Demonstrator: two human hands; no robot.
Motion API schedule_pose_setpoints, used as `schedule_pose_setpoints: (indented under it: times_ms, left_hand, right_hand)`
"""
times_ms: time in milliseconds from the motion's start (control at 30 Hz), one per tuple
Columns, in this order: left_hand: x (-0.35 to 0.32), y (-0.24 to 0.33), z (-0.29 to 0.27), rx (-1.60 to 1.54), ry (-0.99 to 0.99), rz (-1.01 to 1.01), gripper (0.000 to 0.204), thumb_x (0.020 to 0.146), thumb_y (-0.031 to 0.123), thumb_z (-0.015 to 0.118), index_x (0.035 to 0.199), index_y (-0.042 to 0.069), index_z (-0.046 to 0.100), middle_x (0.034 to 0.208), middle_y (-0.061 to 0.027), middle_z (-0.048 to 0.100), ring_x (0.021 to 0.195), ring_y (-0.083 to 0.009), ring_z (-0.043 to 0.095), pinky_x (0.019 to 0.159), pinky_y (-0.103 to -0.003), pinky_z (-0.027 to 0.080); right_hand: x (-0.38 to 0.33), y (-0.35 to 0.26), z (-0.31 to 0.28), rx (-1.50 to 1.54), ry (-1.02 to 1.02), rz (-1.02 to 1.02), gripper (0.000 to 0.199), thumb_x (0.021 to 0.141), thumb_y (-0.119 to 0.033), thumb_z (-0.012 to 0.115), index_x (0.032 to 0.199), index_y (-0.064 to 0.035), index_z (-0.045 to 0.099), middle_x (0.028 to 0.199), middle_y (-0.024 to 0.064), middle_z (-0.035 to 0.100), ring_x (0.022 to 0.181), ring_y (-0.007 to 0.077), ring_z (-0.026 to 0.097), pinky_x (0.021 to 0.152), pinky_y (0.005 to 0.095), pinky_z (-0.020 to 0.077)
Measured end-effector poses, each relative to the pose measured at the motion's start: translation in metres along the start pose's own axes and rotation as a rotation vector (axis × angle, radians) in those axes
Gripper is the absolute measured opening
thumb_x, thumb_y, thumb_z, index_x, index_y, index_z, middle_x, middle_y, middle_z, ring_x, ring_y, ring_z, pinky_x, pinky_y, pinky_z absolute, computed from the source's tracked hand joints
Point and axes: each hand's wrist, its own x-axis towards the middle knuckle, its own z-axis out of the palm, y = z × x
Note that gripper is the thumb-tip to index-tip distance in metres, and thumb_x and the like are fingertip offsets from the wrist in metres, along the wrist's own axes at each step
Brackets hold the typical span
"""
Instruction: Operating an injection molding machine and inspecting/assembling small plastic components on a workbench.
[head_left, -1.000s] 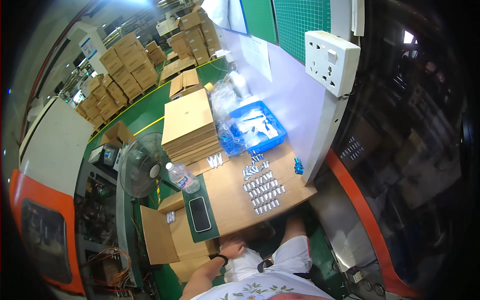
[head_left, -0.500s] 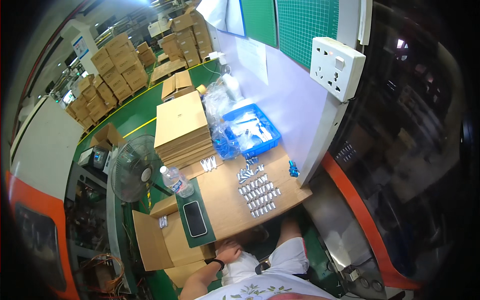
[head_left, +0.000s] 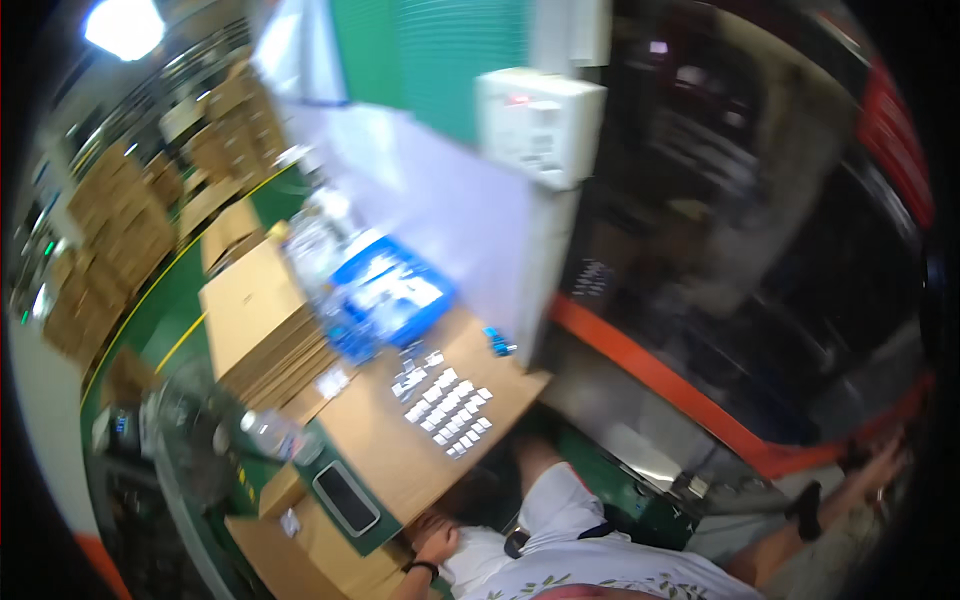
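Table (head_left: 375, 440): wood-look top. Small metal pieces (head_left: 462, 420) in neat rows mid-table, loose pile (head_left: 408, 384) just behind, details blurred. Blue bin (head_left: 428, 326) at the back by the wall, blue bits (head_left: 497, 341) near the right edge. Green mat (head_left: 376, 541) along the left edge, phone (head_left: 346, 498) flat on it. Cardboard stack (head_left: 252, 312) far left, beside clear plastic bags (head_left: 312, 245).

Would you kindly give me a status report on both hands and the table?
Left hand at lap; right hand near orange machine frame, grip unclear.
Small silvery parts in rows on table.
Phone, bottle to their left.
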Motion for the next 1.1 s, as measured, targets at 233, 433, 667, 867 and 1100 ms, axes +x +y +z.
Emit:
schedule_pose_setpoints:
  times_ms: [233, 433, 667, 867, 1100]
  left_hand:
    - [0.001, -0.005, 0.024, 0.165, -0.288, -0.257, 0.038, 0.098, 0.032, 0.044, 0.115, 0.010, 0.070, 0.114, -0.0201, 0.068, 0.102, -0.0350, 0.066, 0.087, -0.045, 0.052]
    - [0.005, -0.013, 0.031, 0.182, -0.111, -0.151, 0.035, 0.095, 0.033, 0.047, 0.110, 0.010, 0.069, 0.109, -0.0180, 0.069, 0.100, -0.0338, 0.065, 0.090, -0.045, 0.050]
    - [-0.002, -0.010, 0.033, 0.225, -0.056, -0.116, 0.033, 0.091, 0.034, 0.050, 0.103, 0.010, 0.069, 0.103, -0.0155, 0.070, 0.098, -0.0324, 0.065, 0.093, -0.045, 0.047]
    - [-0.006, 0.012, 0.022, 0.151, 0.100, -0.095, 0.024, 0.083, 0.022, 0.054, 0.085, 0.009, 0.074, 0.094, -0.0106, 0.073, 0.096, -0.0293, 0.065, 0.101, -0.049, 0.040]
    - [-0.006, 0.024, 0.019, 0.204, 0.153, -0.093, 0.028, 0.085, 0.025, 0.054, 0.085, 0.007, 0.075, 0.096, -0.0123, 0.073, 0.099, -0.0297, 0.065, 0.105, -0.046, 0.040]
  right_hand:
    - [-0.096, -0.074, 0.082, 0.441, -0.052, -0.080, 0.021, 0.097, -0.016, 0.062, 0.114, -0.0048, 0.058, 0.072, -0.0035, 0.050, 0.056, 0.0042, 0.041, 0.051, 0.0217, 0.0311]
    - [-0.145, -0.138, 0.125, 0.581, -0.278, -0.060, 0.020, 0.098, -0.011, 0.056, 0.115, -0.0009, 0.053, 0.074, 0.0012, 0.051, 0.057, 0.0073, 0.044, 0.052, 0.0212, 0.0359]
    - [-0.164, -0.150, 0.158, 0.920, -0.970, 0.363, 0.015, 0.092, -0.014, 0.065, 0.099, -0.0046, 0.055, 0.068, -0.0005, 0.052, 0.049, 0.0061, 0.046, 0.046, 0.0218, 0.0366]
    - [-0.183, -0.155, 0.219, 1.234, -1.628, 0.505, 0.019, 0.097, -0.016, 0.061, 0.086, -0.0068, 0.050, 0.059, -0.0047, 0.039, 0.046, 0.0040, 0.037, 0.044, 0.0214, 0.0300]
    - [-0.229, -0.185, 0.264, 1.241, -1.618, 0.495, 0.019, 0.097, -0.018, 0.064, 0.085, -0.0101, 0.051, 0.060, -0.0083, 0.039, 0.047, 0.0011, 0.035, 0.044, 0.0196, 0.0283]
